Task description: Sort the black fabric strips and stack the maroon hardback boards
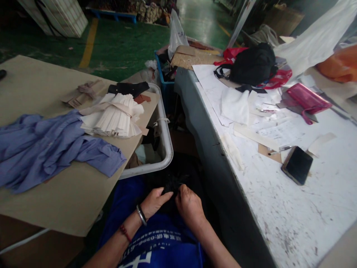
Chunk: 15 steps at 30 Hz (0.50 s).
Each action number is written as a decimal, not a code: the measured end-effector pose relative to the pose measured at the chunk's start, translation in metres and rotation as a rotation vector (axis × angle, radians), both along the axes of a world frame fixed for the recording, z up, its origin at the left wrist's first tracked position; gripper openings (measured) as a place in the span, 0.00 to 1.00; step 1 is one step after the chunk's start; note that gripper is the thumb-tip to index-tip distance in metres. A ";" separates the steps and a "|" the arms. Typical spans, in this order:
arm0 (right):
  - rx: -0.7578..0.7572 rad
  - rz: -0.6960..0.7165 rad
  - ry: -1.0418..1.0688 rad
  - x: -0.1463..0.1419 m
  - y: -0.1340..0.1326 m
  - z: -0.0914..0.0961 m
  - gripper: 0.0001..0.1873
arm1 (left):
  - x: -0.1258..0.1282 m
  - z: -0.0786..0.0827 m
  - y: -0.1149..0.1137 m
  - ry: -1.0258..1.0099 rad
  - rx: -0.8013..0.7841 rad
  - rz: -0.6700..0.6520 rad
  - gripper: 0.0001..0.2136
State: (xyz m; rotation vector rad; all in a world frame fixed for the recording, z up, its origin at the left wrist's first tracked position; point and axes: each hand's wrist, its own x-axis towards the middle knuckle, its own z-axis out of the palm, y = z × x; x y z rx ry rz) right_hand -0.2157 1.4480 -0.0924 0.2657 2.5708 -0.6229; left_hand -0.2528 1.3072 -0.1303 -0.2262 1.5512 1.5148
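Both my hands meet low in the picture, over my lap, on a dark black piece of material [174,182]. My left hand [154,202], with a metal bangle and a red cord at the wrist, has its fingers curled onto the black piece. My right hand [189,204] is closed on the same piece from the right. The black material is dim and its shape is hard to make out. A blue apron with white print [156,242] covers my lap beneath the hands.
A cardboard sheet [69,193] at left carries a blue shirt [47,149] and a bundle of white strips [114,115], over a grey bin [167,149]. The white worktable [306,208] at right holds a phone [297,165], paper patterns, a black bag [252,63] and a pink pouch [306,98].
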 end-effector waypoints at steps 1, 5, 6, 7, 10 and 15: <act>0.021 0.022 0.025 0.000 0.000 0.001 0.08 | -0.002 0.002 0.000 -0.016 0.007 -0.011 0.21; -0.001 0.069 0.086 0.006 -0.002 0.000 0.07 | -0.008 0.007 0.001 -0.103 0.035 -0.108 0.19; -0.032 0.064 0.093 0.008 -0.003 -0.002 0.07 | -0.009 0.007 0.000 -0.121 0.034 -0.138 0.17; -0.070 0.049 0.097 0.011 -0.004 -0.004 0.06 | -0.010 0.006 0.000 -0.131 0.028 -0.160 0.16; -0.176 -0.047 0.100 0.018 -0.003 -0.011 0.05 | -0.010 0.001 0.002 -0.101 -0.018 -0.162 0.12; -0.074 -0.173 -0.025 0.016 0.001 -0.005 0.18 | -0.002 0.004 0.005 0.071 -0.082 -0.095 0.16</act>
